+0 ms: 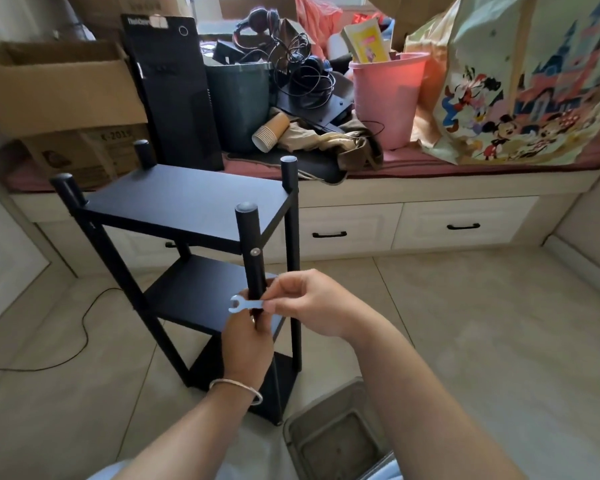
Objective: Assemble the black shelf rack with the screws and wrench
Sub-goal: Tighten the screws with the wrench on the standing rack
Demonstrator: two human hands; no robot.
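Fingers first: right hand [302, 303] pinches the small silver wrench [245, 304] by its handle end, thumb and forefinger curled on it, open jaw end pointing left. Wrench sits right in front of the near post [252, 258] of the black shelf rack [187, 209], about level with the middle shelf [194, 292]. We can't tell whether the wrench head is on a fastener.

Left hand [248, 337] comes up from below, fingers wrapped round that same near post just under the wrench. Fingertips are hidden behind the post, so we call it a grip on the post, nothing finer. Thin metal bangle [236, 388] on the left wrist.

Rack stands upright on the tiled floor [465, 341], three shelves, four round posts with capped tops. One silver screw [255, 251] shows on the near post, just below the top shelf [187, 202]. Other screws not visible to us.

Background: low window bench with drawers [430, 223], right behind the rack. On it a cardboard box [56, 84], black PC tower [174, 91], dark bin [238, 98] with headphones and cables, stack of paper cups [271, 133], pink bucket [387, 98], cartoon-print bag [520, 84]. Black cable [80, 327] runs across the floor at left. Grey plastic stool [336, 434] sits near the bottom edge, just right of the rack's foot.
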